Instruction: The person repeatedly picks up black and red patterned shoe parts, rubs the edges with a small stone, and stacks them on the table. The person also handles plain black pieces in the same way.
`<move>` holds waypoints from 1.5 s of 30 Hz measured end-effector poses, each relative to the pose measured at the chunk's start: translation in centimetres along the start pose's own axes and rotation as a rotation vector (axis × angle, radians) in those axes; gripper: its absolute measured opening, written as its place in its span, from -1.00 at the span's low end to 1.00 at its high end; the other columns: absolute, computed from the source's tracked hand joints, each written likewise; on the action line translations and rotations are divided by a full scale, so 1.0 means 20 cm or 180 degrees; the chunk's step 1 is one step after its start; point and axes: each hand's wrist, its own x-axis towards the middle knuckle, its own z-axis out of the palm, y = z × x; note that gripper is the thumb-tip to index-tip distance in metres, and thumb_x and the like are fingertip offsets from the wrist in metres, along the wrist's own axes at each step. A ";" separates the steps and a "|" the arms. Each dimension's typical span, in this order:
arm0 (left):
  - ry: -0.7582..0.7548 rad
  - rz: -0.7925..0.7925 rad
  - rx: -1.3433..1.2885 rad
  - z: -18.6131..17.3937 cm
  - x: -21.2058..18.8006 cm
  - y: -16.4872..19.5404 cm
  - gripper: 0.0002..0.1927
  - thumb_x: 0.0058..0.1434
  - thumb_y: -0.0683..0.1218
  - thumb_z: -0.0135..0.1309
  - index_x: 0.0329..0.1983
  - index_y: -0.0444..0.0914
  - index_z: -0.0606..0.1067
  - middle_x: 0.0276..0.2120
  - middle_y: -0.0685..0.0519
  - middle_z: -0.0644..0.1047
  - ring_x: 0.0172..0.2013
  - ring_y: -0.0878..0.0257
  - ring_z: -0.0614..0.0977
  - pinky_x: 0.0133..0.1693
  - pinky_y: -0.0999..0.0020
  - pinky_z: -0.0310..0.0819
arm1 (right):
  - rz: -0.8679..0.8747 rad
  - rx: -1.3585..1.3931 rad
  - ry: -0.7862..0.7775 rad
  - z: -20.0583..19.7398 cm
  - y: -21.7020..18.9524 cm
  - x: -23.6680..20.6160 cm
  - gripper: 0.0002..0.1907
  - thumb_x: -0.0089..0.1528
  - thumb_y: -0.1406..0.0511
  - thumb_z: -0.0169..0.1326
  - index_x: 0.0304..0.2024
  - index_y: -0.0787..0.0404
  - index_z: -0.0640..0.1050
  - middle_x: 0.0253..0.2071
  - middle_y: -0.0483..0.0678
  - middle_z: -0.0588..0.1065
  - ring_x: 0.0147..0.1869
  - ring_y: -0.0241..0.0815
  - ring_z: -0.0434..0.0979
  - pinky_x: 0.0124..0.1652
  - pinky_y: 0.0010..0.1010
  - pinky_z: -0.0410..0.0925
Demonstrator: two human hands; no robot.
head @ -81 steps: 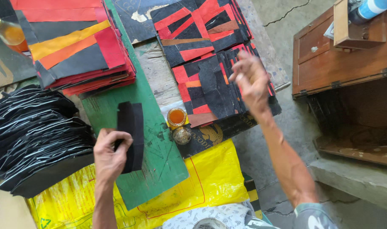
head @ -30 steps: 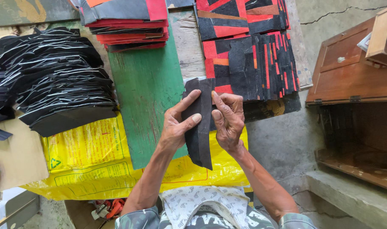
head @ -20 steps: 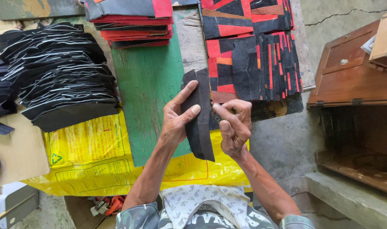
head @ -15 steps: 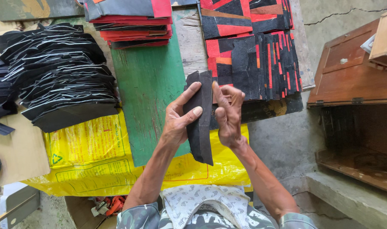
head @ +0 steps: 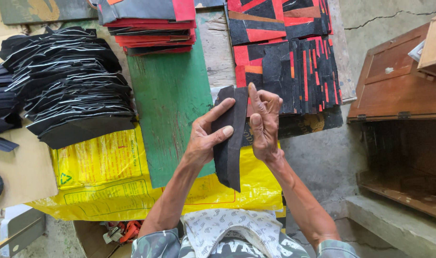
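Concrete floor shows grey along the right side of the frame, and over it I look down on a cluttered work surface covered by a yellow printed sack (head: pixel 103 167) with a green board (head: pixel 172 102) laid across its middle. At the centre of the frame I see my left hand (head: pixel 206 138) wrapped around a black strip (head: pixel 229 143) of stiff sheet material, thumb and forefinger closed on its left edge, the strip standing nearly upright with its lower tip over the sack. My right hand (head: pixel 263 124) sits just beside it on the right, fingers extended and pressed against the strip's upper right edge, not curled around it; I cannot tell whether the thumb grips from behind. In the upper left of the frame lies a big heap of black cut pieces (head: pixel 67 81) with pale edges. At the top centre sits a stack of red and black pieces (head: pixel 148 24) on the far end of the green board. To the upper right of my hands, a spread of black and red patchwork sheets (head: pixel 287 52) lies flat. At the far right stands a brown wooden box (head: pixel 395 91) with its lid shut.
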 end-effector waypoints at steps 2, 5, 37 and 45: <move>0.0057 0.0122 0.0051 0.00 0.01 0.01 -0.23 0.19 -0.24 0.30 0.45 -0.41 0.28 0.30 -0.13 0.45 0.26 0.20 0.50 0.33 0.26 0.36 | -0.0102 -0.0024 -0.0110 0.00 -0.03 -0.03 -0.38 0.54 0.00 -0.32 0.44 0.29 0.33 0.11 0.04 0.31 0.21 -0.10 0.22 0.26 -0.24 0.14; 0.0113 0.0387 0.0173 -0.02 0.06 0.03 -0.19 0.15 -0.23 0.34 0.45 -0.42 0.27 0.32 -0.13 0.43 0.26 0.19 0.50 0.33 0.25 0.36 | -0.0276 -0.0191 -0.0163 0.01 -0.10 -0.08 -0.39 0.53 0.01 -0.30 0.40 0.30 0.36 0.08 0.03 0.36 0.19 -0.08 0.25 0.25 -0.23 0.16; 0.0645 0.0262 -0.0017 -0.25 0.02 0.06 -0.42 0.11 -0.30 0.36 0.21 -0.50 0.46 0.06 -0.19 0.56 0.04 0.14 0.61 0.16 0.18 0.55 | -0.0836 -0.1705 -0.1355 0.07 0.26 0.15 -0.73 0.05 0.38 0.30 -0.20 0.03 0.65 0.22 0.01 0.38 0.38 0.05 0.24 0.22 -0.03 0.06; 0.0282 0.0564 0.0241 -0.18 0.02 0.08 -0.25 0.14 -0.31 0.33 0.39 -0.46 0.32 0.28 -0.13 0.44 0.22 0.19 0.51 0.31 0.26 0.41 | 0.0471 0.0931 -0.0302 0.08 0.01 0.07 -0.70 0.33 0.33 0.24 0.12 0.14 0.58 0.22 -0.01 0.37 0.37 -0.09 0.37 0.35 -0.23 0.29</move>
